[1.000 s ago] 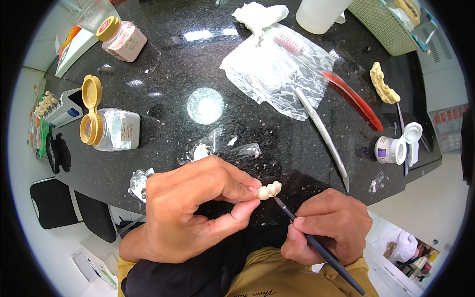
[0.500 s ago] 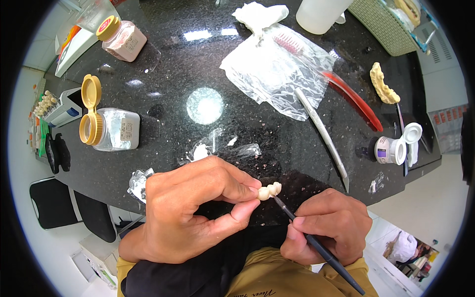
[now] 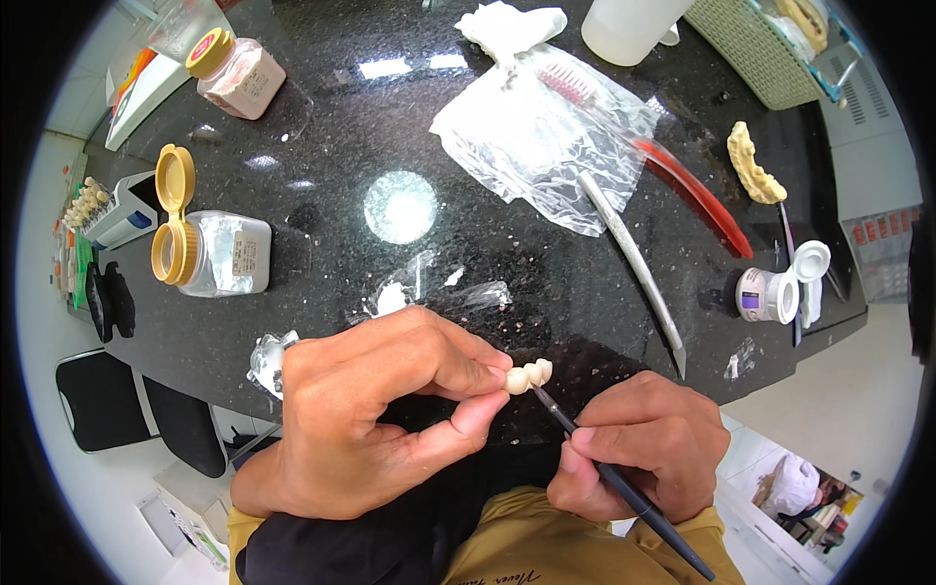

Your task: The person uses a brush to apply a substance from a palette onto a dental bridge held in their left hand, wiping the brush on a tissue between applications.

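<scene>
Between the thumb and forefinger of my left hand (image 3: 385,414) is a small cream-coloured dental bridge (image 3: 527,376) of joined tooth shapes, pinched by its left end. My right hand (image 3: 648,448) grips a slim black brush (image 3: 634,497) like a pen. The brush's tip touches, or nearly touches, the near side of the bridge. Both hands are closed and stay just above the near edge of the dark table. White powder (image 3: 393,298) is smeared on the tabletop beyond my left hand.
At left stand an open clear jar (image 3: 229,253) with a yellow lid and a pink-filled jar (image 3: 244,83). A plastic bag (image 3: 546,136), red-handled brush (image 3: 692,195) and metal knife (image 3: 634,268) lie ahead. Right are a small white pot (image 3: 765,294), tooth model (image 3: 753,166) and basket (image 3: 756,54).
The whole view has shifted very slightly to the left. Both hands keep their grips, and the brush tip stays at the bridge.
</scene>
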Available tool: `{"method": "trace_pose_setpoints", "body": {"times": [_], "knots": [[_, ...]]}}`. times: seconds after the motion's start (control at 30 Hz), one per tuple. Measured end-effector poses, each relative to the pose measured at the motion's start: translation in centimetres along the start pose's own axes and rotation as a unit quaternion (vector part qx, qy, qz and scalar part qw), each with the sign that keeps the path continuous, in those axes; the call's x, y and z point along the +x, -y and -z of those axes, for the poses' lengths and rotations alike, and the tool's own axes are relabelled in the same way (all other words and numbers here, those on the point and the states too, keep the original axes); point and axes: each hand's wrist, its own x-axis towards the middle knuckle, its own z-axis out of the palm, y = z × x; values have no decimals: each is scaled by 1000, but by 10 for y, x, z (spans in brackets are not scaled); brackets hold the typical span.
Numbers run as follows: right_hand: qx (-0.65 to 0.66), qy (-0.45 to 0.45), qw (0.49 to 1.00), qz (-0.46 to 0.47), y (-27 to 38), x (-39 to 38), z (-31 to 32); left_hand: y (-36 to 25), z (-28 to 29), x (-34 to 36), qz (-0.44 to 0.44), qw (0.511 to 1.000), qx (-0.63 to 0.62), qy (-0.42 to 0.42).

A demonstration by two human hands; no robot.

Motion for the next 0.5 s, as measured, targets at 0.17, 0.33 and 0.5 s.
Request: {"method": "trace_pose_setpoints", "body": {"times": [0.17,0.33,0.5], "knots": [[-2,3,1000,-3,0,0,0,0,1,0,1,1000,-1,2],[-2,-5,1000,0,-1,-3,-2,0,1,0,2,1000,-3,4],[4,-3,1000,-2,0,-2,0,0,1,0,6,1000,-4,5]]}}
